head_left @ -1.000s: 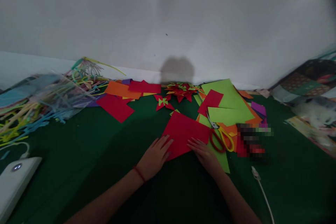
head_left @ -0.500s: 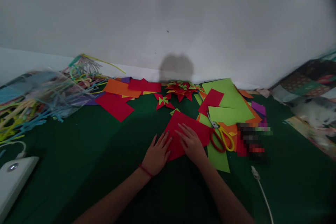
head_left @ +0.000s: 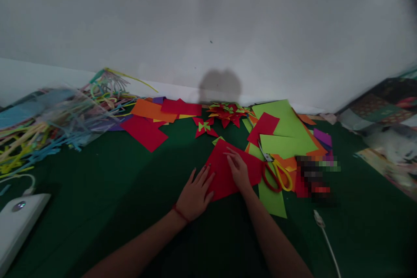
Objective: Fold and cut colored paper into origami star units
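Left hand (head_left: 193,193) flat, fingers apart, on the red sheet (head_left: 222,178); right hand (head_left: 240,172) half-curled over it, can't tell if pinching. Smoothing, I guess, so next needs steady pressure

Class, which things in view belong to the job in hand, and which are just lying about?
Belongs to the job:
Red sheet, left hand spread at its edge, right hand over it
Scissors beside it, probably, though untouched

Seems just lying about:
White device, far left
White cable, right
Coloured strips, left
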Tool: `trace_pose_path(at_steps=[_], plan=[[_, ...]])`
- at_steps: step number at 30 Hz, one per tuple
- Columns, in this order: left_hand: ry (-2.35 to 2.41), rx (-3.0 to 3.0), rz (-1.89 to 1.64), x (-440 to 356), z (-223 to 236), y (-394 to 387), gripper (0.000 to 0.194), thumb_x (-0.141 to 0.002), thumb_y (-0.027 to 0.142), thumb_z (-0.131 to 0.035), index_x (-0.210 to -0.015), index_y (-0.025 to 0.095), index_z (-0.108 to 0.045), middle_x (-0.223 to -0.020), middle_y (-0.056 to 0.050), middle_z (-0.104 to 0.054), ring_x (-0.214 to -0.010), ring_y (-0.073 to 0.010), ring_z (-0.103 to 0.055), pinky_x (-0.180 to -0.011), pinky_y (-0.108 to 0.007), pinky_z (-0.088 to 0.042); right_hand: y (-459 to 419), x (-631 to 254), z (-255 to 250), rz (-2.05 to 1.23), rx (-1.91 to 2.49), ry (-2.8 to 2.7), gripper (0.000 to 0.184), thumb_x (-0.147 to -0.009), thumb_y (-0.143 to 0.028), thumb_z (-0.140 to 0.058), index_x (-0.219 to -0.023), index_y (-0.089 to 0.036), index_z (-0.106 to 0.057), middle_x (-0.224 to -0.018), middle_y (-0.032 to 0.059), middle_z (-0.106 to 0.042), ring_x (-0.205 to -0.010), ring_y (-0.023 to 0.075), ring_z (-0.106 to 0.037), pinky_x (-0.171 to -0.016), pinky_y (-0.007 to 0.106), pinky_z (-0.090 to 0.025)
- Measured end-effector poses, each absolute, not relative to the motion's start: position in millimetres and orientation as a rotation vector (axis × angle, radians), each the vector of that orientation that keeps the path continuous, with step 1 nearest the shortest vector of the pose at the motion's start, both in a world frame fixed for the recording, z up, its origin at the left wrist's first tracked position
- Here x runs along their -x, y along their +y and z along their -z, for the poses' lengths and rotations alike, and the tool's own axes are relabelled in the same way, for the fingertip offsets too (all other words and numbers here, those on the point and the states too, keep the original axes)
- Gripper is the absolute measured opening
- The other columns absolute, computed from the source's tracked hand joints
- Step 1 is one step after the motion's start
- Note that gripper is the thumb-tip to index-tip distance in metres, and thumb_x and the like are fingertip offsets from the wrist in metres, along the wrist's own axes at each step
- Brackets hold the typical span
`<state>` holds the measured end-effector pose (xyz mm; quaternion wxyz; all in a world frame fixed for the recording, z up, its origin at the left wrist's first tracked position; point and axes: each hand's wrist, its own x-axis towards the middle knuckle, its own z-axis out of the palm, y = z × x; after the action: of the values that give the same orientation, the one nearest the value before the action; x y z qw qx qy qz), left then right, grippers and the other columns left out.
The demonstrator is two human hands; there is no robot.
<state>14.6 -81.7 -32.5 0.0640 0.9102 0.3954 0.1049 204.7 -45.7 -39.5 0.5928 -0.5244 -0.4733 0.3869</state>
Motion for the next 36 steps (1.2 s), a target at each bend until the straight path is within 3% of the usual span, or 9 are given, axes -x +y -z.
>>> trace_pose_path(at_steps=[4, 7, 12, 18, 23, 29, 36], plan=[[0.979, -2.801, -0.300, -11.7, 22.4, -82.1, 0.049, -0.089, 0.031, -0.035, -0.136, 0.025, -0.023, -0.146, -0.005, -0.015, -0.132, -0.0229, -0.015, -0.105, -0.045, -0.014, -42.7, -226.2, 45.0, -0.941, 1.109, -0.851, 0.020, -0.082, -0.033, -0.048, -0.093, -0.025, -0.063, -0.101, 0.0027, -0.065, -0.101, 0.0194, -0.057, -0.090, 0.039, -0.041], [0.663, -2.846, -0.219, -10.1, 18.9, -81.0, 0.049, -0.089, 0.028, -0.035, -0.135, 0.029, -0.023, -0.145, -0.002, -0.019, -0.132, -0.0199, -0.018, -0.106, -0.042, -0.012, -41.0, -239.4, 48.8, -0.967, 1.063, -0.732, 0.022, -0.081, -0.035, -0.047, -0.093, -0.025, -0.061, -0.089, 0.0011, -0.068, -0.092, 0.0172, -0.061, -0.085, 0.036, -0.044], [0.567, -2.826, -0.154, -9.3, 21.4, -78.6, 0.051, -0.088, 0.038, -0.034, -0.136, 0.026, -0.021, -0.145, -0.003, -0.022, -0.131, -0.0207, -0.018, -0.106, -0.044, -0.010, -38.4, -247.6, 50.9, -0.980, 1.099, -0.677, 0.025, -0.080, -0.038, -0.046, -0.092, -0.023, -0.061, -0.078, 0.0018, -0.069, -0.081, 0.0163, -0.064, -0.080, 0.035, -0.046], [0.560, -2.837, -0.169, -9.1, 21.4, -78.7, 0.050, -0.087, 0.045, -0.034, -0.134, 0.032, -0.025, -0.145, -0.003, -0.019, -0.131, -0.0233, -0.020, -0.104, -0.048, -0.010, -46.8, -239.1, 42.1, -0.853, 1.270, -0.793, 0.030, -0.079, -0.040, -0.049, -0.097, -0.017, -0.059, -0.083, 0.0056, -0.066, -0.082, 0.0188, -0.062, -0.076, 0.036, -0.046], [0.563, -2.848, -0.181, -8.8, 23.1, -78.8, 0.049, -0.087, 0.046, -0.034, -0.134, 0.033, -0.026, -0.145, -0.003, -0.019, -0.131, -0.0240, -0.020, -0.104, -0.049, -0.011, -90.4, -237.3, 19.6, -0.718, 1.443, -1.003, 0.022, -0.075, -0.035, -0.058, -0.089, -0.019, -0.064, -0.094, 0.0058, -0.063, -0.092, 0.0204, -0.055, -0.087, 0.037, -0.039], [0.562, -2.828, -0.142, -9.7, 22.1, -79.0, 0.050, -0.087, 0.045, -0.035, -0.134, 0.033, -0.024, -0.146, -0.003, -0.016, -0.132, -0.0240, -0.017, -0.103, -0.049, -0.012, -136.4, -220.7, 25.6, -0.691, 1.558, -1.515, 0.016, -0.079, -0.029, -0.052, -0.085, -0.021, -0.064, -0.087, 0.0058, -0.061, -0.084, 0.0193, -0.057, -0.077, 0.033, -0.046], [0.555, -2.804, -0.117, -9.4, 19.5, -78.2, 0.051, -0.087, 0.045, -0.035, -0.135, 0.032, -0.024, -0.146, -0.003, -0.015, -0.132, -0.0243, -0.016, -0.103, -0.050, -0.012, -131.1, -244.1, 39.0, -0.452, 1.835, -1.200, 0.021, -0.078, -0.034, -0.050, -0.085, -0.017, -0.060, -0.086, 0.0093, -0.060, -0.081, 0.0234, -0.057, -0.077, 0.044, -0.046]])
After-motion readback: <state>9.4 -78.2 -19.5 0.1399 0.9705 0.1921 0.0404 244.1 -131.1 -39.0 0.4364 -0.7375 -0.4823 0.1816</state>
